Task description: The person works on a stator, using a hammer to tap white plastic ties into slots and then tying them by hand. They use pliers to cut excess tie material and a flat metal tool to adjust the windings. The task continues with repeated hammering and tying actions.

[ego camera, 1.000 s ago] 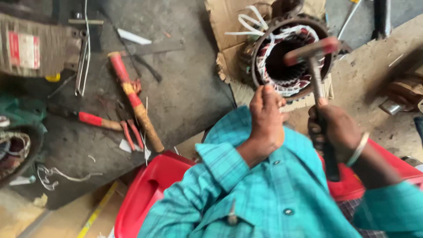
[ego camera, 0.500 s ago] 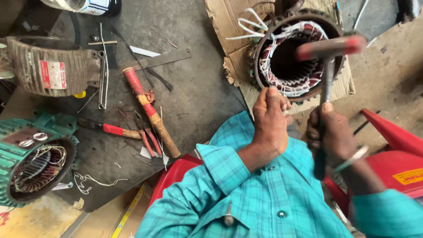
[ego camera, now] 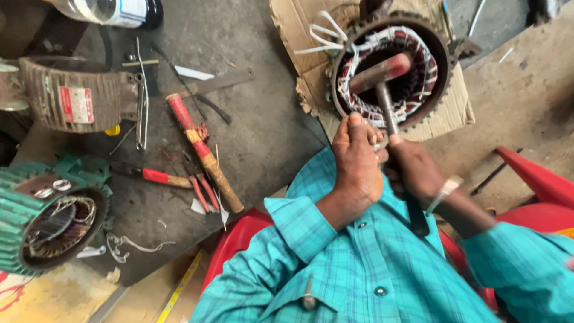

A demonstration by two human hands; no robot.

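A round motor stator (ego camera: 439, 57) with copper windings and white leads lies on a sheet of cardboard (ego camera: 293, 30). My right hand (ego camera: 418, 173), with a metal bracelet on the wrist, grips the handle of a hammer (ego camera: 382, 98). The hammer's red-tipped head is over the stator's bore. My left hand (ego camera: 356, 161) is closed just left of the handle, with its fingers around a small metal tool (ego camera: 379, 143) at the stator's near rim. The two hands touch. Teal checked sleeves cover both arms.
A green finned motor housing (ego camera: 36, 203) and a grey one (ego camera: 72, 98) sit at the left. Between them and me lie a long tape-wrapped handle (ego camera: 203, 152), a red-handled tool (ego camera: 149, 175) and thin metal strips. A red plastic seat (ego camera: 538, 179) is at the right, and a white bottle (ego camera: 107, 9) at the top.
The hammer has swung down from the stator's upper right to its middle. My right hand has closed in against the left, and the view has shifted slightly.
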